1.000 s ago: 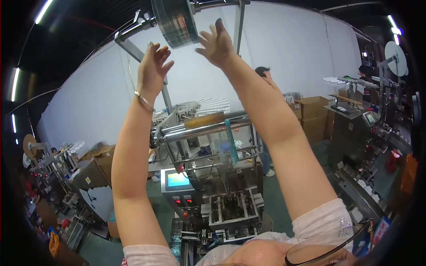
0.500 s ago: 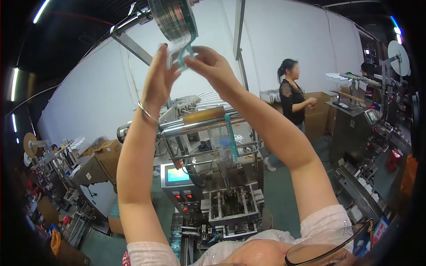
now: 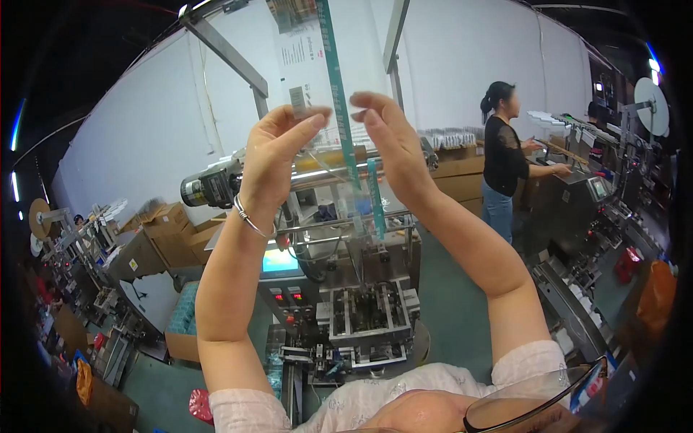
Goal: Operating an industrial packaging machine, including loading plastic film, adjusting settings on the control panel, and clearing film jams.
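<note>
A clear printed plastic film point(image 3: 294, 54) with a green strip point(image 3: 333, 72) hangs down from above, between my two raised hands. My left hand point(image 3: 278, 144) has its thumb and fingers closed at the film's left side, next to a printed barcode. Just right of the green strip is my right hand point(image 3: 395, 148), its fingers curved and apart, with nothing visible in them. Below the hands, a packaging machine point(image 3: 372, 310) has metal rollers and a second short green strip point(image 3: 376, 198). The upper roll is mostly cut off by the frame's top.
A lit control screen point(image 3: 280, 260) and a motor point(image 3: 206, 189) stand at the machine's left. Metal posts point(image 3: 227, 54) rise above it. A co-worker point(image 3: 502, 162) stands at right beside another machine point(image 3: 574, 209). Cardboard boxes point(image 3: 170, 231) are stacked at left.
Both hands have come down and moved apart from the roll. The film now stretches downward between them, where before it was bunched at the fingers. The co-worker has reached toward the other machine.
</note>
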`<state>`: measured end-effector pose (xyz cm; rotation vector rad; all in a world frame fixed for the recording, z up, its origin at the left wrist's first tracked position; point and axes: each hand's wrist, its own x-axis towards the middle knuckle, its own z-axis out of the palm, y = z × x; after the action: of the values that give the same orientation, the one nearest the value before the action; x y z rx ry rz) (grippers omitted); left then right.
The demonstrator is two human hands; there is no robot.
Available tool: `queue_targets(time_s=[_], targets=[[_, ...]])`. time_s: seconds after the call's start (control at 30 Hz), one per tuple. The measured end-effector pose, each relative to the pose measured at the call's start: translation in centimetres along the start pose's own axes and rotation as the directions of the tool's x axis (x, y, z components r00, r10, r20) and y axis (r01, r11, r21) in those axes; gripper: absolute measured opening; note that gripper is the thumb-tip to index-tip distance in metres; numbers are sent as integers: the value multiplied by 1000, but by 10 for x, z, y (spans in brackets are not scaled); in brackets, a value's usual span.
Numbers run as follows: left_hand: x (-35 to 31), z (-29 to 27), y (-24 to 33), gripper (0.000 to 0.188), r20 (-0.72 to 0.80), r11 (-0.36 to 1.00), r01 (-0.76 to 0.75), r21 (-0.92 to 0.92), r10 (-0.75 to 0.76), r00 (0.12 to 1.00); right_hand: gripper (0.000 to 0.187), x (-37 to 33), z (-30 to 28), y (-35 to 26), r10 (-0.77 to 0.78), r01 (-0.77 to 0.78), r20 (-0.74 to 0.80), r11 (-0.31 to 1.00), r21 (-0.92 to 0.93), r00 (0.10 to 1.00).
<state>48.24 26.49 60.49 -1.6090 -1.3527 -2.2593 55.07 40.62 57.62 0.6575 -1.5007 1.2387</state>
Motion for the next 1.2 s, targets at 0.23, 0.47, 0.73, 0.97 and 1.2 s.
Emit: queue_targets(time_s=[0.23,0.47,0.73,0.97,1.2], targets=[[-32,2,-8,11,107,997,76,24,-78,991,17,-36,-4,-10,211,-188,208,974,-125,955],[-56,1,-15,10,40,992,57,112,-62,997,10,-61,-2,-14,280,-281,233,959,-31,931],[-102,-1,-35,10,38,985,154,83,-157,987,8,-107,-6,-12,437,-424,215,899,-105,873],[-164,7,-59,10,99,951,57,304,-91,991,7,-166,-22,-11,303,-231,249,931,-281,920],[-211,12,-91,11,231,886,-185,425,91,969,5,-220,-35,-18,745,-696,161,663,-275,647]])
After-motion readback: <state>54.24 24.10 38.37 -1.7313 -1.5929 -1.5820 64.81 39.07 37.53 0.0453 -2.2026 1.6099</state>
